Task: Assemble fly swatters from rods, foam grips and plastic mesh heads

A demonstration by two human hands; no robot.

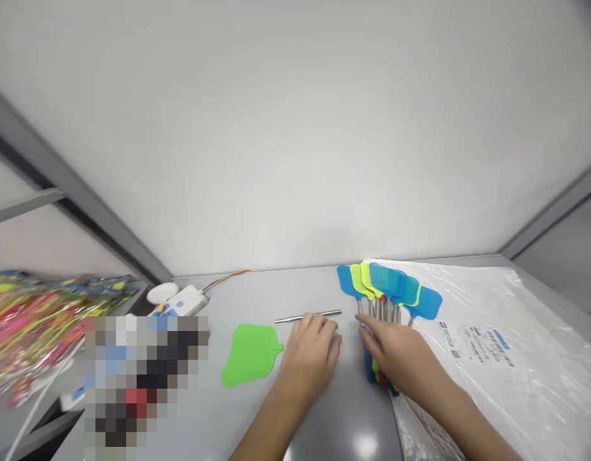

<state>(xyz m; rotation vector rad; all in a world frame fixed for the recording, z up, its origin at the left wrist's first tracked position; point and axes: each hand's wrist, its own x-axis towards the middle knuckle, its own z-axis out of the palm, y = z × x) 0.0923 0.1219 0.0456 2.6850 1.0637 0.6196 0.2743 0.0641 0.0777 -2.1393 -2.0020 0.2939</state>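
My left hand (308, 346) is low over the grey table with its fingers curled together. A small bit of green plastic (336, 334) shows at its fingertips, and the rest is hidden. Just beyond those fingers lies a thin metal rod (290, 319). To the left is a loose green fly swatter head (251, 354) with a short neck. My right hand (396, 349) reaches across a bundle of blue and yellow fly swatters (388, 282) with metal shafts, fingers stretched out. It partly hides their shafts and handles (369, 365).
A clear plastic bag (530, 307) with a printed label covers the right side. Further left are a white power strip (187, 299), a white rounded object (162, 292) and a pixelated patch. Colourful wrapped goods (45, 320) lie at the far left. A pale wall (314, 141) rises behind.
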